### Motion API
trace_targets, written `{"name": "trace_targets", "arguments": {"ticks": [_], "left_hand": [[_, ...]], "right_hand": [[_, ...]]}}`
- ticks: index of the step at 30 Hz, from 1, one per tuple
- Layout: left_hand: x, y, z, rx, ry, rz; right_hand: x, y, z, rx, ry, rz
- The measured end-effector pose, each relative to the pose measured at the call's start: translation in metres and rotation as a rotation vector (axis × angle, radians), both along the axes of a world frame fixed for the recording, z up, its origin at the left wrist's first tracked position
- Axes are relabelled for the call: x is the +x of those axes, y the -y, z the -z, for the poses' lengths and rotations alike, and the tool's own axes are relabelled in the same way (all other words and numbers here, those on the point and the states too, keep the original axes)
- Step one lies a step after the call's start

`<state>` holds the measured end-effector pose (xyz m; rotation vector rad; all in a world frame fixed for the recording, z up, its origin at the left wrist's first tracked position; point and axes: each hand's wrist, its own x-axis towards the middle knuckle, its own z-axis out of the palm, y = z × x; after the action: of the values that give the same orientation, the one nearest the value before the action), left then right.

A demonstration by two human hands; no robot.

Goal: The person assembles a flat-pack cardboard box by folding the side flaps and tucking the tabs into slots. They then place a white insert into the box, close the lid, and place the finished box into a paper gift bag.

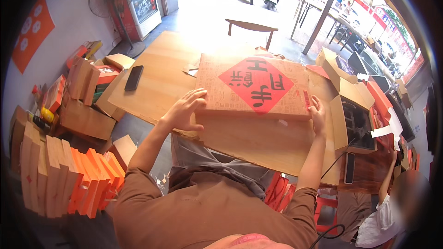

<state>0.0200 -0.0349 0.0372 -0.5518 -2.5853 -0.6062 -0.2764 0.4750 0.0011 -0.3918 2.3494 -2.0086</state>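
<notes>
A flat brown cardboard box (230, 97) with a red diamond label and black characters lies on the wooden table (157, 83) in front of me. My left hand (184, 108) rests with spread fingers on the box's near left corner. My right hand (317, 113) presses against the box's near right edge, fingers pointing up along its side. Neither hand closes around anything.
A black phone (134, 77) lies at the table's left. Open cardboard boxes (344, 97) stand at the right, stacked folded cartons (64, 175) at the lower left. A person in white (383, 212) is at the lower right. A wooden chair (251, 26) stands beyond the table.
</notes>
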Motion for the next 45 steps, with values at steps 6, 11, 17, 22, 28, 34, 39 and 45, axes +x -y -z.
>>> {"name": "trace_targets", "arguments": {"ticks": [6, 11, 17, 22, 28, 34, 39, 45], "left_hand": [[-0.059, -0.001, -0.016, 0.130, 0.096, -0.286], [-0.092, -0.005, 0.002, -0.216, 0.258, -0.435], [-0.100, 0.008, 0.023, 0.231, 0.184, -0.330], [-0.119, 0.063, 0.081, 1.040, -0.017, -0.525], [-0.101, 0.050, 0.064, 0.711, 0.090, -0.481], [-0.090, 0.038, 0.041, 0.797, 0.193, -0.404], [-0.092, 0.042, 0.055, 0.809, 0.218, -0.387], [-0.093, 0.054, 0.070, 0.988, 0.202, -0.344]], "right_hand": [[0.033, 0.061, -0.029, 0.947, -0.489, 0.267], [0.045, 0.093, -0.034, 1.179, -0.405, 0.169], [0.049, 0.088, -0.022, 1.148, -0.507, 0.237], [0.028, 0.060, -0.013, 0.761, -0.562, 0.367], [0.015, 0.017, -0.004, 0.623, -0.190, 0.443], [0.005, 0.020, 0.011, 0.379, -0.152, 0.316], [0.006, 0.006, 0.007, -0.101, 0.121, 0.053], [0.025, 0.013, -0.016, -0.358, 0.229, -0.141]]}}
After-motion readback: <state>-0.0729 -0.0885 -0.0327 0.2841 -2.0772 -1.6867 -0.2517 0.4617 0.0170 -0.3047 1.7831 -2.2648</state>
